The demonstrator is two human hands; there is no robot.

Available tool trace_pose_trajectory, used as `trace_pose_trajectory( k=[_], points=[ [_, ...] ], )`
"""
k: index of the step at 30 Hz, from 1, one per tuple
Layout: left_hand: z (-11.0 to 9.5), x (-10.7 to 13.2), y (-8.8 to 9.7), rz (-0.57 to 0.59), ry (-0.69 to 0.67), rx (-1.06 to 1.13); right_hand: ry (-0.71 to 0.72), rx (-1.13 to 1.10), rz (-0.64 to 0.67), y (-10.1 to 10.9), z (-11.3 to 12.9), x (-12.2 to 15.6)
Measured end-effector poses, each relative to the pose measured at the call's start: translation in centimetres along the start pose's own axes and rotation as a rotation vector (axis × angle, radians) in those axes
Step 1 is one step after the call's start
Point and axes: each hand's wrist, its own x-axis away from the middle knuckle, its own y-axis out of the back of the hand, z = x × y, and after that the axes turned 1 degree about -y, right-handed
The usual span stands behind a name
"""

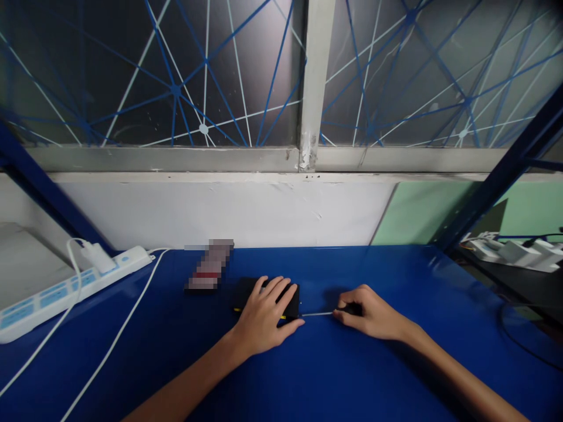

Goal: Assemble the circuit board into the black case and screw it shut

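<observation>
A flat black box with a yellow edge [244,293] lies on the blue table [334,375]. My left hand [265,315] rests on top of it, fingers spread flat and pressing it down. Just to the right, my right hand [372,313] is closed in a pinch on a small dark handle [352,308]. A thin silver shaft [317,314] runs from that handle to the right side of the box. The shaft's tip is hidden by my left thumb.
A white power strip [65,287] with a plugged charger [97,255] and white cables [114,340] lies at the left. A blurred small item [210,265] sits behind the box. White chargers [514,252] lie on a neighbouring surface at the right. A wall and window stand behind.
</observation>
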Motion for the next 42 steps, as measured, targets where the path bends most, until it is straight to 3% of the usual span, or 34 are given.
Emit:
trace_pose_trajectory(
  k=[34, 42],
  points=[
    [0.0, 0.2, -0.1, -0.013, 0.020, -0.005, -0.019, -0.142, 0.056, -0.5, -0.8, -0.1],
    [0.2, 0.2, -0.3, -0.020, 0.030, -0.009, 0.008, 0.019, -0.007, -0.9, 0.1, 0.0]
  ],
)
